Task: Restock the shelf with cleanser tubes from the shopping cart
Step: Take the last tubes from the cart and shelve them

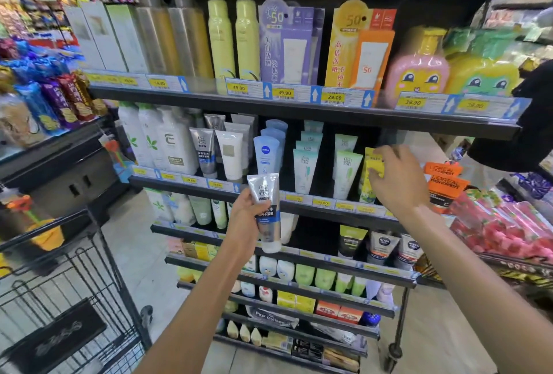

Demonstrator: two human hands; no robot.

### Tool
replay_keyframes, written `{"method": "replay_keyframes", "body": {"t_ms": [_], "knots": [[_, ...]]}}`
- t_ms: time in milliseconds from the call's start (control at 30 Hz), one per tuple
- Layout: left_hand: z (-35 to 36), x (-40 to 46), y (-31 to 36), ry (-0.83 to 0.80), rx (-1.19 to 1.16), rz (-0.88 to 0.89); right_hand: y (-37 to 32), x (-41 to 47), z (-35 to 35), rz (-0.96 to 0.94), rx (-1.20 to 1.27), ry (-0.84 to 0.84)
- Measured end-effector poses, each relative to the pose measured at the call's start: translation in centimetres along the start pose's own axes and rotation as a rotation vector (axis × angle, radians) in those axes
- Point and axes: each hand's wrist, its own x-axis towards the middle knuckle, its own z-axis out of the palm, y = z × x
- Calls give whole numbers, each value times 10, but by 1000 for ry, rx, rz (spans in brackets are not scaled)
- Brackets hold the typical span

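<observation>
Forearms reach up from the bottom of frame toward a cosmetics shelf, the wire shopping cart (pixel 68 299) standing at my eight o'clock, its contents not visible from here. My left hand (pixel 244 212) is wrapped around one silver MEN cleanser tube (pixel 267 212), which I hold upright with its crimped end at twelve o'clock and its cap at six, just in front of the price strip of the tube shelf (pixel 299 195). My right hand (pixel 396 179), at about two o'clock from the left, reaches further in and pinches a yellow tube (pixel 374 168) in the row near the shelf's right end. The move ahead, as I judge it, turns on one line: the matching silver MEN tube on the shelf (pixel 204 150) stands at about ten o'clock from the tube I hold, also upright, so my left hand is the nearer one and needs to carry up and left without turning the tube. By my count: one tube in hand, one matching MEN tube plainly at the front of its row with perhaps another behind it, three blue Nivea tubes (pixel 267 153) filed one behind another, four pale green tubes (pixel 305 164) in the next row. Above, on the upper shelf, stand two yellow spray cans (pixel 233 38).
</observation>
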Motion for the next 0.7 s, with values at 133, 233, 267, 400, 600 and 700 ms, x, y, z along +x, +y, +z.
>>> {"method": "replay_keyframes", "body": {"t_ms": [133, 233, 267, 400, 600, 700], "knots": [[-18, 1, 8, 92, 23, -15, -41, -14, 3, -125, 49, 6], [-37, 5, 16, 157, 112, -16, -77, -20, 19, -244, 100, 2], [-44, 6, 20, 159, 158, -7, -89, -19, 29, -276, 106, -15], [-77, 18, 42, 208, 285, 28, -139, -17, 75, -333, 84, -147], [-122, 53, 74, 254, 336, 150, -191, -11, 151, -349, -19, -333], [-134, 71, 90, 225, 326, 196, -194, -9, 175, -299, -90, -368]]}}
